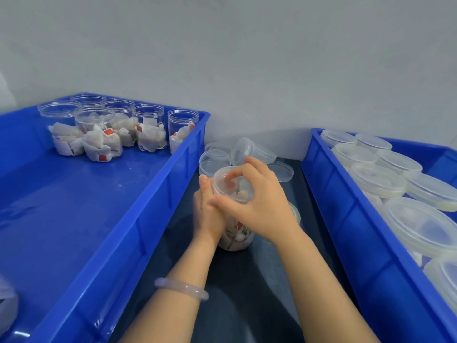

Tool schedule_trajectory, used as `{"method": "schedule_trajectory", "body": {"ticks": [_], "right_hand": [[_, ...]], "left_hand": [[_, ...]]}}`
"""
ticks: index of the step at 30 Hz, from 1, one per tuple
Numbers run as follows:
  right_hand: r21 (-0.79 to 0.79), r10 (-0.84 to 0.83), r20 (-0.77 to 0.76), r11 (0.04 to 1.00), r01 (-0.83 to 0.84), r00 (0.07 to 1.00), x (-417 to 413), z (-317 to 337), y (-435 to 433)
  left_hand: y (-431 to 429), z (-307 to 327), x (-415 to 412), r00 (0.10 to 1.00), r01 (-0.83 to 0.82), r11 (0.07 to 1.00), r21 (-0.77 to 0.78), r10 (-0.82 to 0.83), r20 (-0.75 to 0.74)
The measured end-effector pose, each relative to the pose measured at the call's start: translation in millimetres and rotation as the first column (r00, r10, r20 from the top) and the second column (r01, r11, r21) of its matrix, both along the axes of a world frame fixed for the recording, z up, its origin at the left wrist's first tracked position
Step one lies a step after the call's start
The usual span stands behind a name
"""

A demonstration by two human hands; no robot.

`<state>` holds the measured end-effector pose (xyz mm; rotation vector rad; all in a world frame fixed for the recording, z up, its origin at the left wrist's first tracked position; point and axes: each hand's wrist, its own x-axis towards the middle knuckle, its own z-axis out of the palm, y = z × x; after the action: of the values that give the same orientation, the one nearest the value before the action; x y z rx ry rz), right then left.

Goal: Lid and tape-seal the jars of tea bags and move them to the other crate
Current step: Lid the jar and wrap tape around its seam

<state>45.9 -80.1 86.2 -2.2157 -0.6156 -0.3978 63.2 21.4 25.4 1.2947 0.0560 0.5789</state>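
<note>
Filling the far side beyond both grips is a plain grey wall (247, 58). A big blue crate (153, 219) lies to the outside of the left grip (206, 211), its near wall just beside that wrist, and a second blue crate (346, 219) lies to the outside of the right grip (259, 204). The dark bench (259, 280) runs between the two crates, under both forearms. A cluster of open jars (99, 129) holding tea bags stands in the first crate's far corner, well away from the left grip. Rows of lidded jars (378, 180) stand in the second crate, beyond and beside the right grip. The jar (237, 240) being worked on stands on the bench between the crates, tilted a little away from the person and filled with tea bags. The left grip is wrapped round its left side, thumb up near the rim. The right grip is curled over its top, fingers and thumb closed round the edge of a clear lid (222, 178) that sits on the jar's mouth; whether it is fully seated cannot be told. Loose clear lids (215, 160) lie heaped on the bench just beyond the fingertips. A pale bangle (181, 288) rings the forearm behind the left grip.
</note>
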Motion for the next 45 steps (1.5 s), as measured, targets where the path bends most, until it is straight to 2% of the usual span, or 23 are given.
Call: {"method": "schedule_trajectory", "body": {"ticks": [2, 5, 12, 15, 18, 20, 22, 23, 26, 29, 31, 33, 35, 40, 42, 45], "right_hand": [[0.005, -0.005, 0.041, 1.0, 0.005, 0.999, 2.0, 0.7, 1.8], [0.06, 0.059, 0.01, 0.996, -0.06, 0.998, 0.4, 1.7, -8.3], [-0.025, 0.087, 0.006, 0.996, -0.087, 0.996, 0.8, 4.4, -12.8], [-0.045, -0.03, -0.017, 0.999, 0.03, 0.999, -1.3, 2.5, -4.8], [-0.243, -0.169, 0.052, 0.954, 0.177, 0.984, -9.2, 0.7, 5.1], [-0.344, -0.111, -0.06, 0.935, 0.084, 0.992, -13.7, 8.6, -0.8], [-0.334, -0.03, -0.236, 0.941, -0.052, 0.971, -12.7, 23.1, -12.6], [-0.321, -0.022, -0.272, 0.945, -0.069, 0.962, -11.1, 29.0, -17.4], [-0.285, -0.143, -0.185, 0.955, 0.086, 0.972, -8.4, 30.2, -13.9], [-0.214, -0.308, -0.144, 0.938, 0.274, 0.94, -12.5, 22.1, 0.5], [-0.27, -0.244, -0.143, 0.942, 0.199, 0.959, -11.9, 20.1, -1.9], [-0.309, -0.071, -0.237, 0.951, -0.005, 0.969, -12.9, 25.1, -13.1], [-0.356, 0.033, -0.233, 0.927, -0.116, 0.972, -13.6, 33.9, -25.4], [-0.391, -0.127, -0.193, 0.919, 0.042, 0.973, -9.1, 35.5, -35.8], [-0.321, -0.055, -0.241, 0.947, -0.026, 0.969, -6.6, 32.6, -34.7], [-0.226, 0.075, -0.229, 0.966, -0.128, 0.971, -3.9, 23.6, -27.5]], "left_hand": [[1.7, -1.1, 0.9, 1.0, 0.002, 1.0, -0.007, -0.002, 0.014], [2.7, -1.7, 1.9, 0.998, 0.049, 0.999, 0.003, -0.049, 0.033], [-3.9, 2.4, -4.2, 0.998, 0.028, 0.999, -0.027, -0.027, 0.049], [-7.8, 1.1, -4.9, 1.0, 0.006, 1.0, -0.026, -0.006, 0.001], [-13.2, 1.4, -7.8, 0.999, -0.015, 0.997, -0.081, 0.013, -0.03], [-14.2, 3.4, -8.0, 1.0, 0.008, 0.993, -0.114, -0.009, -0.013], [-13.7, 5.2, -6.7, 1.0, -0.013, 0.995, -0.101, 0.012, -0.007], [-13.0, 5.0, -6.2, 1.0, -0.014, 0.996, -0.09, 0.013, -0.012], [-13.3, 3.4, -7.1, 0.998, 0.036, 0.997, -0.063, -0.039, -0.047], [-15.7, 2.2, -9.7, 0.996, -0.042, 0.999, -0.02, 0.04, -0.083], [-16.5, 5.2, -10.2, 0.996, -0.064, 0.998, -0.028, 0.062, -0.065], [-18.1, 7.8, -9.5, 0.999, -0.044, 0.995, -0.087, 0.041, -0.035], [-18.6, 9.1, -7.6, 0.997, -0.077, 0.992, -0.103, 0.075, -0.027], [-17.0, 5.5, -4.0, 0.999, -0.023, 0.993, -0.116, 0.017, -0.05], [-13.0, 3.8, -3.5, 0.997, 0.04, 0.992, -0.12, -0.048, -0.063], [-12.3, 4.2, -9.6, 0.967, 0.245, 0.962, -0.121, -0.252, -0.049]]}}
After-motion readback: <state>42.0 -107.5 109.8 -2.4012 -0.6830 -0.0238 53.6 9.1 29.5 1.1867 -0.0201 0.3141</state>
